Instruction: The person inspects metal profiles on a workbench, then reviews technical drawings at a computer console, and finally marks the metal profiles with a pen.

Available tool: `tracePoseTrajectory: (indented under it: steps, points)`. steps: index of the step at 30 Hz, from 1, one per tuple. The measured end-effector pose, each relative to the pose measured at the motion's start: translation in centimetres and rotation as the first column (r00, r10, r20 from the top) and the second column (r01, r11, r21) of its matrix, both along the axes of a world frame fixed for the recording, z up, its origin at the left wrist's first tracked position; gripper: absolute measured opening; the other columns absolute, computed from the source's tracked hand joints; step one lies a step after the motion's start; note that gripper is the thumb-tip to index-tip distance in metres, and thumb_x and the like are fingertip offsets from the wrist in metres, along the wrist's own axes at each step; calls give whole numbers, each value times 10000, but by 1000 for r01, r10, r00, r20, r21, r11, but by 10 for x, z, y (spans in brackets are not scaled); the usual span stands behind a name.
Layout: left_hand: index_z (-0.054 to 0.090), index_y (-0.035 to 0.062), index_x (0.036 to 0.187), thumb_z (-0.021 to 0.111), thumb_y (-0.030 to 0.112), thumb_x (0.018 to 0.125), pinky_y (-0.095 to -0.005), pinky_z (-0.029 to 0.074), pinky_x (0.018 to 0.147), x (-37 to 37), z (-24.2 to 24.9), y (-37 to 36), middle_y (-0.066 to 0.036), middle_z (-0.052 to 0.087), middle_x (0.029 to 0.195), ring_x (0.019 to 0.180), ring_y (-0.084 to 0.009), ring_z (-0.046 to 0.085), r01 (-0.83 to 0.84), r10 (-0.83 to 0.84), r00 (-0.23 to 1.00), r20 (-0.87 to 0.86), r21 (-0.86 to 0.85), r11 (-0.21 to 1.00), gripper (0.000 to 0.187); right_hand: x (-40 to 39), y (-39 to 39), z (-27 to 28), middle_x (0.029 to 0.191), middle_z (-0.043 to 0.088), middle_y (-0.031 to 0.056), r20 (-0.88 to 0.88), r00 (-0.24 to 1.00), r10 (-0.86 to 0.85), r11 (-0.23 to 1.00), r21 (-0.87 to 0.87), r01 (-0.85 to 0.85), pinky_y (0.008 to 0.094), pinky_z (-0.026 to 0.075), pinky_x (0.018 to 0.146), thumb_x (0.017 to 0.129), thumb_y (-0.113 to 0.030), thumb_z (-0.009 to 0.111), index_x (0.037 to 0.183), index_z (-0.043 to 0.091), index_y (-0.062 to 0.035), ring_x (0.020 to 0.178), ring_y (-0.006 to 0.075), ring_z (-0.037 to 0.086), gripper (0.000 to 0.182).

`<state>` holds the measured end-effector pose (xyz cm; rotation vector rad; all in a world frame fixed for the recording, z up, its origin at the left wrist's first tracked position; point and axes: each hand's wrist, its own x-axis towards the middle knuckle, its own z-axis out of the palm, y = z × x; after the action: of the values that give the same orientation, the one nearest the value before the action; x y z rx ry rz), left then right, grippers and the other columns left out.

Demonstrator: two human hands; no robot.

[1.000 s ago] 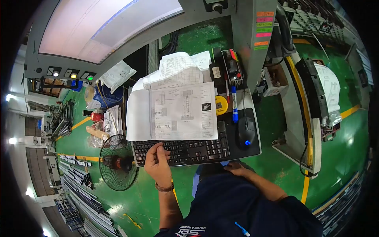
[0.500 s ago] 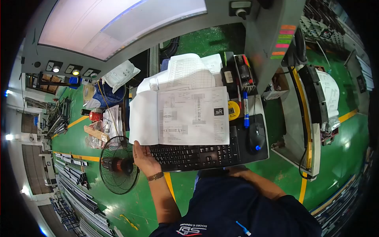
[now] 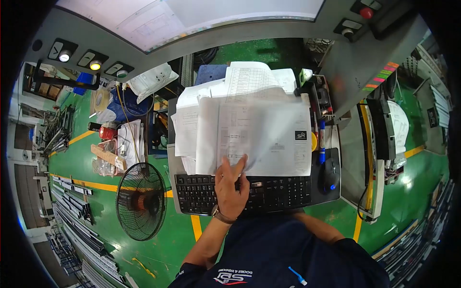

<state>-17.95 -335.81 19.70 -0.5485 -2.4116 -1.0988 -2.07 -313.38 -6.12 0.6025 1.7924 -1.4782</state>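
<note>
A stack of printed drawing sheets [image 3: 283, 144] lies over the upper part of the black keyboard [image 3: 197, 194]. My left hand [image 3: 232, 185] is at the lower edge of the sheets, fingers apart, its fingertips on the paper. One sheet above the drawing is blurred and curved. More papers [image 3: 247, 79] lie behind, some with a printed table. My right hand is hidden; only the right forearm [image 3: 321, 227] shows beside the dark shirt. A blue marker [image 3: 322, 144] and a black mouse [image 3: 331, 175] are to the right of the sheets.
The large screen [image 3: 192, 17] and its grey panel with buttons span the top. A black fan [image 3: 140, 201] stands at the left. Wrapped items and a red object [image 3: 107, 133] sit behind it. A grey panel [image 3: 379, 72] with coloured tabs rises at the right.
My left hand has moved right from the sheets' lower left corner to their lower middle. The upper sheet is now curved and blurred. The view has shifted.
</note>
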Motion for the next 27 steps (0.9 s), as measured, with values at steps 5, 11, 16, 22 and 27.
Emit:
tracePoseTrajectory:
  steps: [5,11,16,22,27]
  points:
    - [675,82,1270,729,4,773,-467,436,1039,-14,8,-1,-81,675,1338,1208,-272,619,93,-65,989,134,-216,972,506,-11,8,4,1439,593,174,-2,978,-207,977,-41,207,443,448,1108,918,-504,671,1452,544,-20,1314,316,577,732]
    - [728,104,1201,777,81,785,-445,417,1060,-21,14,7,-46,691,1319,1247,-281,589,138,-88,969,229,-214,967,420,-10,10,-2,1430,600,168,-8,910,-415,904,-113,411,439,453,1103,926,-480,669,1450,546,-16,1307,307,582,711]
    - [739,117,1173,794,108,792,-448,420,1047,-27,9,8,-45,685,1327,1251,-288,578,167,-115,961,253,-192,967,385,-3,-7,-9,1422,607,164,1,822,-570,806,-197,559,435,458,1098,932,-461,668,1448,548,-13,1301,300,587,694]
    - [746,113,1131,775,84,791,-453,422,1040,-29,12,8,-41,679,1324,1232,-301,580,174,-115,951,288,-189,967,343,-8,10,-11,1413,614,158,-26,657,-754,634,-294,716,431,463,1093,939,-437,666,1446,549,-9,1294,291,593,674]
    - [747,111,1104,750,49,780,-460,421,1041,-31,11,12,-36,691,1289,1203,-321,590,141,-82,949,303,-178,974,331,-21,57,-4,1405,621,153,-97,497,-862,496,-360,790,428,468,1088,945,-417,664,1444,551,-6,1287,283,597,657]
